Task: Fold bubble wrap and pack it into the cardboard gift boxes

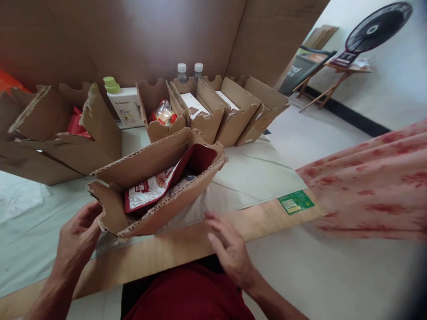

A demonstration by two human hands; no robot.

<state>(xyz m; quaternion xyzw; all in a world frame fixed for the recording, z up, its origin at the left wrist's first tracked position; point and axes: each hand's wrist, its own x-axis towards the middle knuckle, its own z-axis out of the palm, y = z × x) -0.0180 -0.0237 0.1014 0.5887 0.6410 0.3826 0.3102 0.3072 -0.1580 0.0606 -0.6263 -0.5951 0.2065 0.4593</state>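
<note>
Left hand (78,235) grips carton (156,186) corner; right hand (230,249) open, just beside its edge.

Our left hand (78,233) raised, fingers curled, thumb up, gripping. Our right hand (230,249) open, palm down, fingers spread loose, hovering. Both forearms angled inward.

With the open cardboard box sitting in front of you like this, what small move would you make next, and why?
Probably bring the right hand onto the near side of the cardboard box. The left hand already touches its left end, while the right hand hovers open just short of it, and the red packet inside pokes up above the rim.
</note>
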